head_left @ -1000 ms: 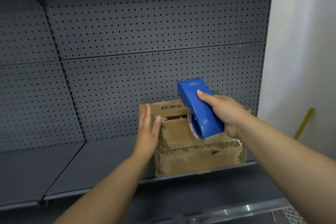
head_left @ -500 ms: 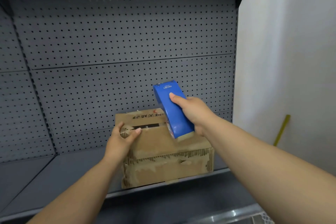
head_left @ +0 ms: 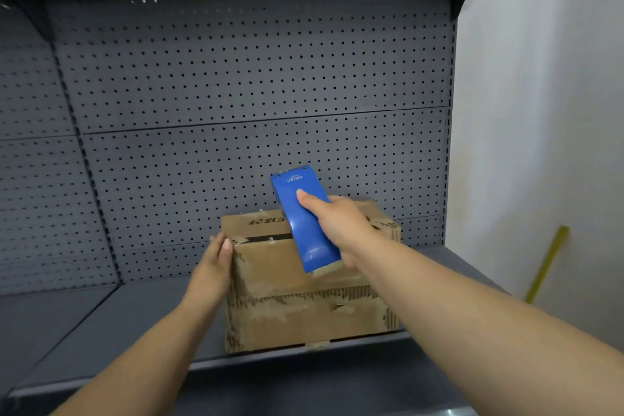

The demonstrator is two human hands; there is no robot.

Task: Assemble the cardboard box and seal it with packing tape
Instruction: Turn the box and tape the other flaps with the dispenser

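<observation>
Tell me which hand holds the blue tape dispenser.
The right hand grips the blue tape dispenser on top of the cardboard box; the left hand holds no tool, only resting against the box's left side.

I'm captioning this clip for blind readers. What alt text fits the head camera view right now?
The right hand holds a blue tape dispenser tilted on top of a worn cardboard box, while the left hand rests flat against the box's left side. The box stands on a grey shelf backed by a pegboard.
</observation>
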